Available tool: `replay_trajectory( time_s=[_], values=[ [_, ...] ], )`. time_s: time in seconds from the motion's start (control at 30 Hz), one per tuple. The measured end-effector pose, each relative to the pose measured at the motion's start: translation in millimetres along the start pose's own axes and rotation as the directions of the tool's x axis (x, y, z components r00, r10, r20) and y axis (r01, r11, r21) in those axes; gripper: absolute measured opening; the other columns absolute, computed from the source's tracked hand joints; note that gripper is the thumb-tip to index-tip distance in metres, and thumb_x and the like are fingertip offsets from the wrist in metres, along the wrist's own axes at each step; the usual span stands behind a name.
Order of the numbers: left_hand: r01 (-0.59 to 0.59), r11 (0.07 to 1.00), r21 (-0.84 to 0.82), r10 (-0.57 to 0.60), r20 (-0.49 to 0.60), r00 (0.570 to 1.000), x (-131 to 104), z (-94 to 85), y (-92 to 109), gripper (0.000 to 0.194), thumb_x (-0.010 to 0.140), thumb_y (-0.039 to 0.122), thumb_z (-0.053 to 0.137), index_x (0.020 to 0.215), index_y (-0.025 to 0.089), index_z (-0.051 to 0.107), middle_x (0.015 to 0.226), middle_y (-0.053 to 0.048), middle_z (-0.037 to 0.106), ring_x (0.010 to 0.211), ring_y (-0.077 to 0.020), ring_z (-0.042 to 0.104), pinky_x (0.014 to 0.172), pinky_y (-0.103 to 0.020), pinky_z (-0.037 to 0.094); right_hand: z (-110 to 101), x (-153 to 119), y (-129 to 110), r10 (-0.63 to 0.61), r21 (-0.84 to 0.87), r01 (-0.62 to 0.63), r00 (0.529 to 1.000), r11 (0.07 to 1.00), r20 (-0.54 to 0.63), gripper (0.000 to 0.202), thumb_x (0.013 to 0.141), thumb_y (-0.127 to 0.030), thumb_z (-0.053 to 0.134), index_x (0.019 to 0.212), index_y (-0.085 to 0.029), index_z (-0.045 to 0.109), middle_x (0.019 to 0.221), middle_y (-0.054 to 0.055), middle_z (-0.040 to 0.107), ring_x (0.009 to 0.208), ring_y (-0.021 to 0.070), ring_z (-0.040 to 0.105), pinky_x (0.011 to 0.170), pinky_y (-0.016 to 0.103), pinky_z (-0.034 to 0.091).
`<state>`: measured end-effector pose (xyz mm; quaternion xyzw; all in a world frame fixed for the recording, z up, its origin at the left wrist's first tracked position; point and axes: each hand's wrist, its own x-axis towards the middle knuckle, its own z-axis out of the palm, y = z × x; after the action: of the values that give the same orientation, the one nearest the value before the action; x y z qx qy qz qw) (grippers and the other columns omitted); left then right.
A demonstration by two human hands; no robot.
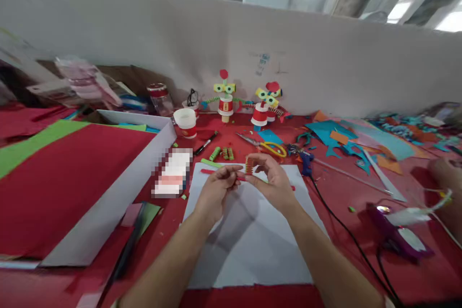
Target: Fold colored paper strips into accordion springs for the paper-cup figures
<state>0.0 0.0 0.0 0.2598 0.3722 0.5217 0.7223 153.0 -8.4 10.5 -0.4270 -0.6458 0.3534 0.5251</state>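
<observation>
while my forearms reach in over the white sheet (249, 236) on the red worktop (342, 202), my right hand (273, 180) has its fingers curled round a small pleated paper spring (249, 165), which stands up above the sheet's far part; my left hand (216, 192) is just beside it, its fingers pinched on a red strip (240, 178) that shows between my two hands; beyond them lie green pleated pieces (215, 154), a dark marker (205, 143) and yellow-handled scissors (273, 149), blades partly open; the blue glue gun (306, 163) is near the sheet's far right corner; against the pale wall (325, 62) stand two cup figures (225, 104) with springy arms; to the left of the sheet is a big open white box (119, 211) with red and green paper (86, 168) over it.
</observation>
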Motion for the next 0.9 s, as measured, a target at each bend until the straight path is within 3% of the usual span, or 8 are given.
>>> replay_trajectory(
  time_s=[0.1,0.23,0.37,0.5,0.77,0.9],
  values=[
    [0.079,0.993,-0.083,-0.072,0.088,0.994,-3.9,4.8,-0.4,0.029,0.058,0.030,0.083,0.077,0.014,0.069,0.069,-0.001,0.065,0.063,-0.0092,0.058,0.063,-0.021,0.044,2.1,1.0,3.8,0.037,0.091,-0.043,0.997,0.995,0.073,0.043,0.076,-0.021,0.069,0.115,-0.029,0.054,0.114,0.003,0.062,0.106,0.0186,0.057,0.089,0.034,0.044],
    [0.121,0.986,-0.113,-0.105,0.140,0.985,-5.5,5.8,0.6,0.030,0.058,0.026,0.084,0.082,0.015,0.069,0.081,-0.002,0.068,0.071,-0.0107,0.060,0.068,-0.023,0.046,4.2,0.5,5.1,0.031,0.026,-0.034,0.992,0.999,0.123,0.043,0.077,-0.021,0.067,0.117,-0.029,0.053,0.114,0.004,0.062,0.105,0.0195,0.057,0.089,0.037,0.045],
    [0.063,0.997,-0.049,-0.060,0.055,0.997,-4.0,2.9,1.3,0.027,0.058,0.023,0.083,0.080,0.017,0.069,0.074,0.002,0.065,0.063,-0.0070,0.056,0.063,-0.021,0.043,5.2,-1.1,1.9,-0.044,-0.197,0.066,0.993,0.978,0.113,0.044,0.078,-0.023,0.066,0.120,-0.028,0.053,0.119,0.006,0.060,0.109,0.0220,0.055,0.092,0.040,0.044],
    [-0.011,0.996,0.084,0.009,0.027,1.000,-4.1,2.6,1.9,0.028,0.059,0.025,0.082,0.084,0.018,0.070,0.077,0.001,0.066,0.067,-0.0085,0.056,0.067,-0.023,0.041,5.5,-0.1,0.5,-0.110,-0.294,0.136,0.989,0.946,0.101,0.042,0.077,-0.020,0.066,0.118,-0.027,0.055,0.119,0.006,0.059,0.112,0.0225,0.053,0.093,0.040,0.044],
    [-0.077,0.971,0.228,0.079,0.002,0.997,-6.0,5.5,0.6,0.035,0.063,0.031,0.077,0.095,0.018,0.070,0.080,-0.003,0.067,0.071,-0.0120,0.056,0.070,-0.027,0.041,5.1,-1.7,1.3,-0.116,-0.382,0.145,0.988,0.913,0.099,0.038,0.076,-0.017,0.065,0.112,-0.025,0.057,0.112,0.006,0.061,0.105,0.0216,0.055,0.089,0.038,0.046],
    [-0.155,0.951,0.268,0.200,-0.152,0.968,-2.9,3.2,-4.4,0.036,0.064,0.032,0.073,0.096,0.017,0.069,0.083,-0.004,0.066,0.073,-0.0133,0.056,0.073,-0.028,0.042,-2.1,14.8,12.4,-0.015,-0.409,0.024,1.000,0.912,0.026,0.038,0.077,-0.023,0.065,0.113,-0.024,0.055,0.107,0.005,0.064,0.094,0.0202,0.059,0.081,0.035,0.048]
  ],
)
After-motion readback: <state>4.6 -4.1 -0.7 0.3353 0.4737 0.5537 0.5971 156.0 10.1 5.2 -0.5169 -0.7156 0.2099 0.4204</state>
